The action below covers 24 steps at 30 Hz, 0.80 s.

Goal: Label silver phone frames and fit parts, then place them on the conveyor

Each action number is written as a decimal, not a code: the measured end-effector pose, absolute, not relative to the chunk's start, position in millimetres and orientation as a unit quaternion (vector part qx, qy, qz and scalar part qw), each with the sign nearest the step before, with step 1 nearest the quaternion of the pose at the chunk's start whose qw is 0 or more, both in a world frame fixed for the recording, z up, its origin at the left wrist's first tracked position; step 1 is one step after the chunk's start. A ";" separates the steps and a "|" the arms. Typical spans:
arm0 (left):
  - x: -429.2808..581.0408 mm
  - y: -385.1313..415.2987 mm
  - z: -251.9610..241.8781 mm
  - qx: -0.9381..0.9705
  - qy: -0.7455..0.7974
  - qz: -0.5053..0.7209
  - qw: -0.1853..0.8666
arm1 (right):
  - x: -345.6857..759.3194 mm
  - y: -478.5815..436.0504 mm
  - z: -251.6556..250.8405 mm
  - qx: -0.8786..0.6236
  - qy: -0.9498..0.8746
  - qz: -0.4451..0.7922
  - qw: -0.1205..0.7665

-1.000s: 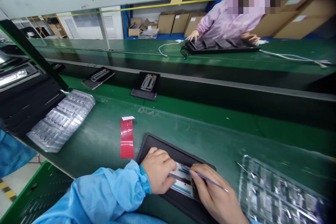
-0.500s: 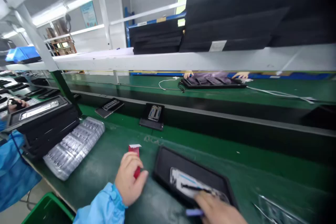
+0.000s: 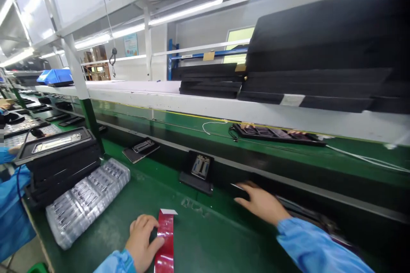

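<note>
The left hand is loosely curled, thumb and fingers parted, at the left edge of a red strip; the thumb seems to touch it, but whether it pinches cannot be told. The strip lies just to this hand's right on the green bench, its long axis running away from the wearer, nearly straight, with a white tab at its far end, a little past the fingertips. The left hand is plainly the nearer one; the right hand is stretched well beyond and to the right of the strip, palm down, thumb and forefinger apart. A thin pale edge shows at its fingertips, too blurred to say whether anything is held. Alongside the right hand and forearm, on their far side, runs a dark, blurred object, slanting nearer toward the right. Left of the right hand and slightly farther off sits a black tray with a metal frame on it. Left of the left hand, well apart from it, a stack of clear trays lies slantwise, its far end to the right. Farthest out, a co-worker's hand is at a long black tray.
</note>
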<state>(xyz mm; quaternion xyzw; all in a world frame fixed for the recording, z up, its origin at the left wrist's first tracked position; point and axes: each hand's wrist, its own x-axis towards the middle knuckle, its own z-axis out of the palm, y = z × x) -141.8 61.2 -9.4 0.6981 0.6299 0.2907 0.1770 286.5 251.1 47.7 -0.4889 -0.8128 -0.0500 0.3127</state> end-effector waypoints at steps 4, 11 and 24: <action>-134.8 60.6 -4.0 0.707 0.619 0.256 0.226 | 214.6 296.5 11.7 -0.477 -0.859 0.081 0.171; -116.1 91.9 -6.5 0.673 0.641 0.306 0.207 | 224.1 291.4 15.9 -0.444 -0.879 0.146 0.098; -130.1 50.4 14.0 0.687 0.485 0.488 0.234 | 135.8 22.3 15.7 -0.398 -0.897 0.075 0.176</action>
